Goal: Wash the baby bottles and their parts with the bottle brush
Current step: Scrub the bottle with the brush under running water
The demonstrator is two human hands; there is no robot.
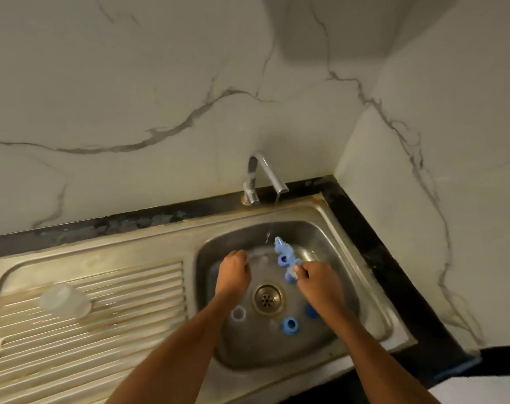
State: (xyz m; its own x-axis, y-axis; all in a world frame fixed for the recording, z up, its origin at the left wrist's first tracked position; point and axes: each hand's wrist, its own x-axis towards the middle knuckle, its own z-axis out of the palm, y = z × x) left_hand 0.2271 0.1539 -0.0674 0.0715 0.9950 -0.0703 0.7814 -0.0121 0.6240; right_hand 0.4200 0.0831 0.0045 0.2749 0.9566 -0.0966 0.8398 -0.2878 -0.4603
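— Where was this?
— A stained stainless-steel sink (373, 304) under a marble-veined wall (131, 83), chrome tap (262, 176) running.
— And the hands?
— The right hand (317, 284) gripped a fluffy blue bottle brush (284, 252) over the basin. The left hand (233, 272) was curled shut; I couldn't tell around what.
— Parts?
— Blue plastic collars (290, 326) lay near the drain; a clear cap (64, 300) sat on the drainboard.

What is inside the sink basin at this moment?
In the sink basin: the drain, blue bottle rings, a clear part, and the blue brush in the right hand. The arms hide anything beneath them.
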